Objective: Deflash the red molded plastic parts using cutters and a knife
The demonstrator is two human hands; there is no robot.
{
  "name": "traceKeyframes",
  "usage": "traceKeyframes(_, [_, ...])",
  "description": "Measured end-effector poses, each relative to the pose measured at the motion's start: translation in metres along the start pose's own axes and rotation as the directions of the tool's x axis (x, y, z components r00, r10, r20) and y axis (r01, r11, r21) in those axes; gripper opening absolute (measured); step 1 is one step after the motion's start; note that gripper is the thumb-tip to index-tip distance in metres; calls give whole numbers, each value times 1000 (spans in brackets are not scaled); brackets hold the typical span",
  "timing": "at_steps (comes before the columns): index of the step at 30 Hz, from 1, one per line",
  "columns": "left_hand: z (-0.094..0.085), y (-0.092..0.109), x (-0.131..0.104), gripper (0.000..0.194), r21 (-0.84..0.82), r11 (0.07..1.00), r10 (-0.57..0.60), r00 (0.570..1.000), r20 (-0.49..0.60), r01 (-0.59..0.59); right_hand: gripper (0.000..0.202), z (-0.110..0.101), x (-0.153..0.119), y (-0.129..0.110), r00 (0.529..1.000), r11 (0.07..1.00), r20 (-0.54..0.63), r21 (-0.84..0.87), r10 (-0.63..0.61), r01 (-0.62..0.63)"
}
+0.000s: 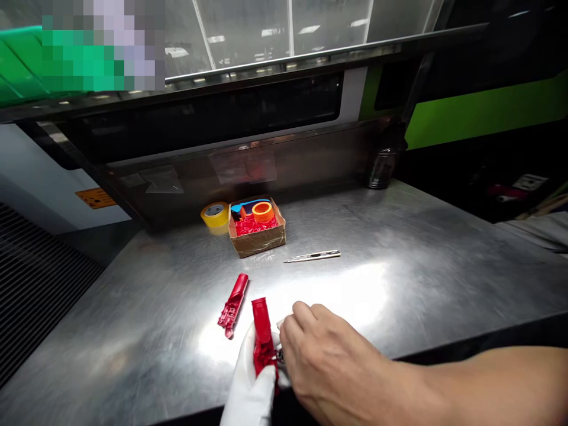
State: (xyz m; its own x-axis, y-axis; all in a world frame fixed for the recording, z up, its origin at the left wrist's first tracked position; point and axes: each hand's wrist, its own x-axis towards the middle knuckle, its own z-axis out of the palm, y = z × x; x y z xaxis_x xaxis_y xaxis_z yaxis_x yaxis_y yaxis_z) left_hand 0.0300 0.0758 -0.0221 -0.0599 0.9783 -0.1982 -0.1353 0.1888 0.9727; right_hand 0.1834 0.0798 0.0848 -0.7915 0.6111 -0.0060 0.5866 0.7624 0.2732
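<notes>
My left hand (251,376), in a white glove, is closed around a red moulded plastic part (261,319). The part stands roughly upright, its smooth end up and its detailed lower end between my fingers. Bare and curled into a fist, my right hand (319,349) is right beside the part's lower end. A small dark metallic bit shows between the two hands; the rest of what my right fingers grip is hidden. On the metal table just left of my hands lies a second red plastic part (234,305), similar in shape, its detailed side facing up.
Behind my hands lies a slim pen-like tool (313,256) with a pointed tip. Farther back stand a cardboard box (260,242) holding red pieces and an orange ring, a yellow tape roll (215,216) and a dark bottle (381,168). The metal table (421,254) ends at a front edge.
</notes>
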Motion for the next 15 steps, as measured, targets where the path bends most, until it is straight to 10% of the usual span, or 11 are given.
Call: traceKeyframes(15, [7,15,-4,41,-202,978,-22,996,89,40,4,16,2,5,993,996,-88,18,-80,82])
